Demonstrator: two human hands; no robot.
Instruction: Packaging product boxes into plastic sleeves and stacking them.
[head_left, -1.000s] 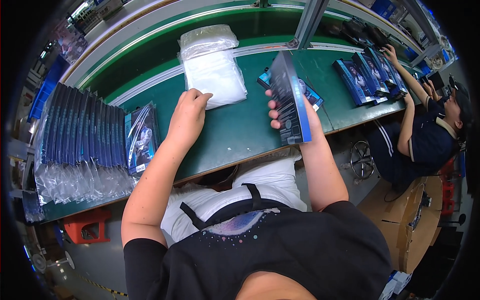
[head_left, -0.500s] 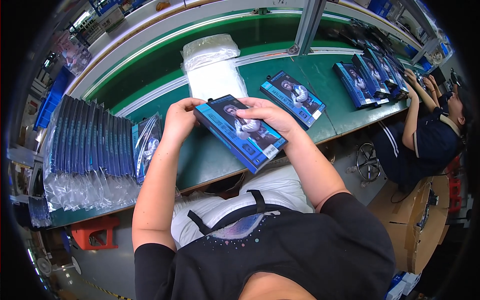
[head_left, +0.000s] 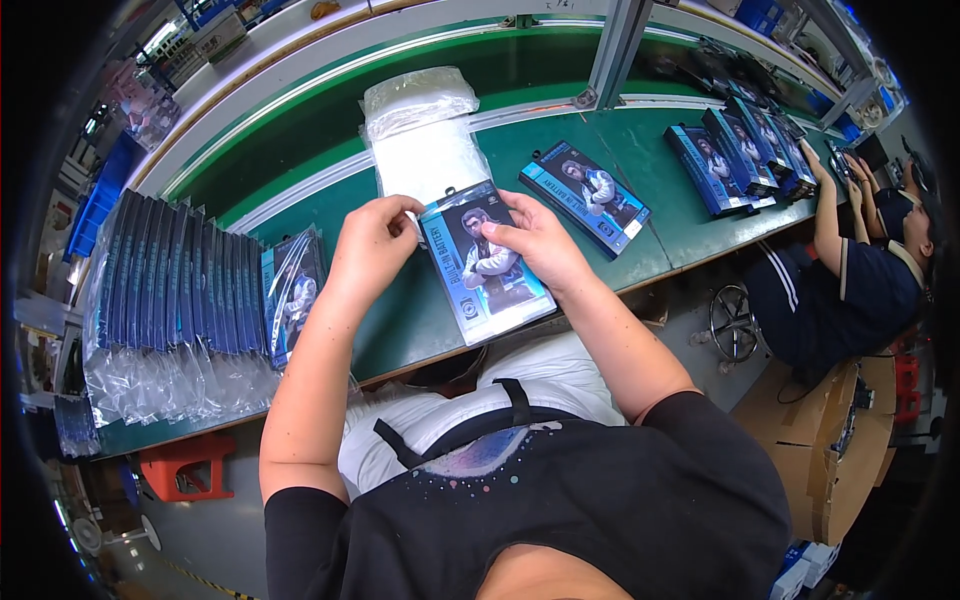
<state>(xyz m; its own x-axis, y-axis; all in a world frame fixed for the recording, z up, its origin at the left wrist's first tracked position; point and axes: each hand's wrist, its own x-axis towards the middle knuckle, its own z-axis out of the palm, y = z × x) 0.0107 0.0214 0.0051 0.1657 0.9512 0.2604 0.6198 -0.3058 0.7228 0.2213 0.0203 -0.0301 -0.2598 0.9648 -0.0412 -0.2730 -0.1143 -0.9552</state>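
A flat blue-and-black retail box, printed with a figure in a light jacket, is held up in front of me, above the table's near edge. My right hand grips its upper right side, thumb lying across the front. At the box's upper left corner, my left hand has its fingers pinched; a small pale edge shows there, too small to name. Just beyond the box lies a stack of clear plastic bags. A similar box rests flat on the table to the right.
Many bagged boxes stand in a row at the left of the green table, one bagged box leaning at its end. More boxes lie at the far right, near a co-worker. A metal post rises behind the table.
The box has turned more upright, its front now facing me more squarely. My left fingers have shifted slightly right along its corner. The co-worker's hands have moved a little.
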